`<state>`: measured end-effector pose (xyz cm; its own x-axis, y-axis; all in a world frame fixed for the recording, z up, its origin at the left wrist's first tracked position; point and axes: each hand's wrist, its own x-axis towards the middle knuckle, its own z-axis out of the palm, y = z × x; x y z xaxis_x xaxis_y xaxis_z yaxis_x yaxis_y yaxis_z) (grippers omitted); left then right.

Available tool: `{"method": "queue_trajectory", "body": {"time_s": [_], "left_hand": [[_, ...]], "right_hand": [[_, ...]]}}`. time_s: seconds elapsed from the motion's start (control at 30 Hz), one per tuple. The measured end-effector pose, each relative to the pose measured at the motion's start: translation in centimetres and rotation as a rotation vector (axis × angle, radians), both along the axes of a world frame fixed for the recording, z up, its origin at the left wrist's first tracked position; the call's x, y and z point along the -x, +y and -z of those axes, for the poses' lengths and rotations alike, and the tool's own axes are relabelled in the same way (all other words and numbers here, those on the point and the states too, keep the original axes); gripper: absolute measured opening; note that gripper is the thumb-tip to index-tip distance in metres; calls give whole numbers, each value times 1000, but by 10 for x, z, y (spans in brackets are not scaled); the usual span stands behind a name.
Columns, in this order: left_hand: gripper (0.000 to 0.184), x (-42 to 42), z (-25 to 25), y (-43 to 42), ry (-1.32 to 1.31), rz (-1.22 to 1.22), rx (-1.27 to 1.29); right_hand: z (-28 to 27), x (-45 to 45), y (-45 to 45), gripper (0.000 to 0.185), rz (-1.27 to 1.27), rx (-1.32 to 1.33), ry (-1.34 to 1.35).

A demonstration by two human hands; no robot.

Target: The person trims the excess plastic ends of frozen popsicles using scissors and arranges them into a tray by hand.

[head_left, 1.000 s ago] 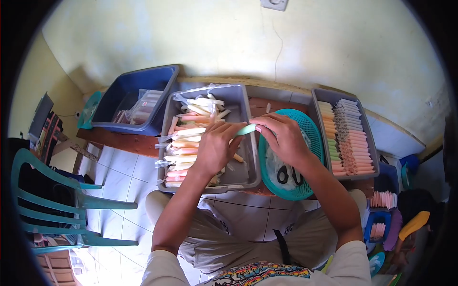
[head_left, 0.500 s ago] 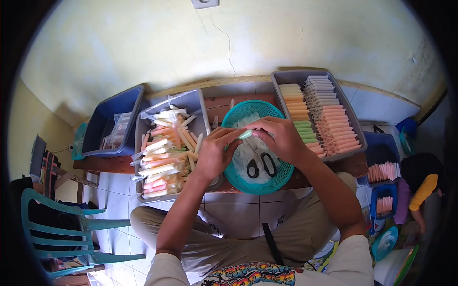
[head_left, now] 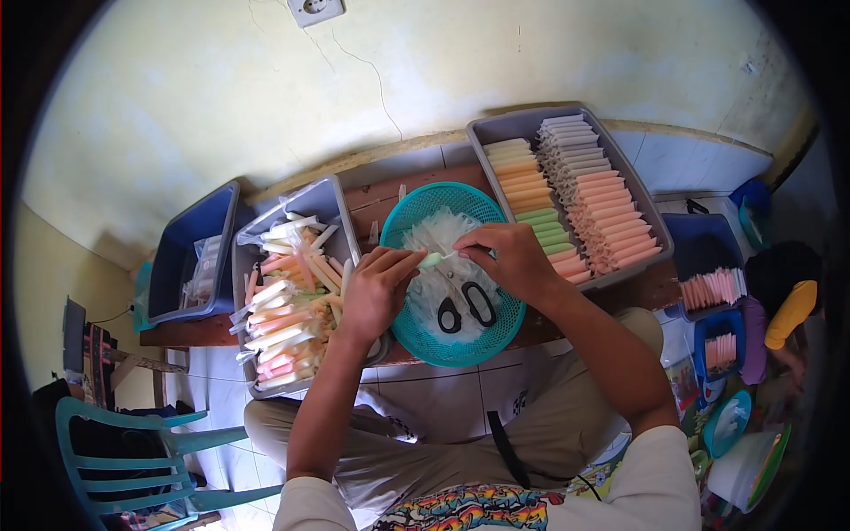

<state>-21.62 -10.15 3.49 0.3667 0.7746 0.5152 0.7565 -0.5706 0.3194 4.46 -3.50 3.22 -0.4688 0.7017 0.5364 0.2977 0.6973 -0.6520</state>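
Note:
Over a turquoise mesh basket [head_left: 409, 343], my left hand [head_left: 376, 288] is closed on one end of a pale green filled plastic tube [head_left: 431, 260]. My right hand [head_left: 512, 258] pinches the thin, clear plastic tail at the tube's other end. Below them in the basket are clear plastic scraps [head_left: 425, 296] and black-handled scissors [head_left: 479, 305]. Left of my left hand, a grey tray [head_left: 241, 310] holds a loose heap of filled tubes [head_left: 282, 332]. On the right, another grey tray [head_left: 645, 181] carries neat rows of yellow, orange, green, pink and whitish tubes [head_left: 615, 217].
The trays and basket rest on a low wooden bench [head_left: 372, 212] by the wall. A blue bin [head_left: 199, 257] stands far left, above a green plastic chair [head_left: 133, 460]. At right are blue bins [head_left: 699, 243] with more tubes, and a person's yellow sleeve [head_left: 791, 314].
My right hand has drawn slightly away from my left, stretching the tube's plastic tail between them. The camera view has turned, shifting the basket and trays to the left.

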Motion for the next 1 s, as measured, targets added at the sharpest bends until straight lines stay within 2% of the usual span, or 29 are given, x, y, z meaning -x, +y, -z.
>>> {"method": "queue_trajectory", "body": {"time_s": [0.37, 0.43, 0.47, 0.53, 0.57, 0.67, 0.73, 0.77, 0.83, 1.0], "left_hand": [[38, 9, 11, -4, -179, -112, -20], [39, 10, 10, -4, -204, -125, -15], [41, 11, 10, -5, -221, -134, -5], [40, 11, 9, -6, -236, -153, -13], [40, 11, 8, -7, -244, -162, -22], [39, 11, 7, -7, -270, -181, -30], [39, 12, 7, -7, -278, -185, -43], [39, 12, 7, -6, -279, -182, -57], [38, 12, 7, -6, -270, -189, -56], [37, 10, 5, -6, -253, -198, -66]], "right_hand": [[-7, 18, 0, 17, 43, 100, -6], [-8, 21, 0, 32, 90, 210, 70], [-10, 22, -2, 32, 84, 212, 63], [-16, 21, -7, 49, 169, 390, 53], [-14, 20, -9, 49, 163, 391, 48], [-11, 18, -17, 58, 197, 386, -40], [-9, 17, -26, 64, 125, 478, -292], [2, 17, -30, 64, 121, 479, -296], [31, 18, -37, 70, 57, 189, -460], [47, 29, -52, 78, 77, 293, -584]]}}
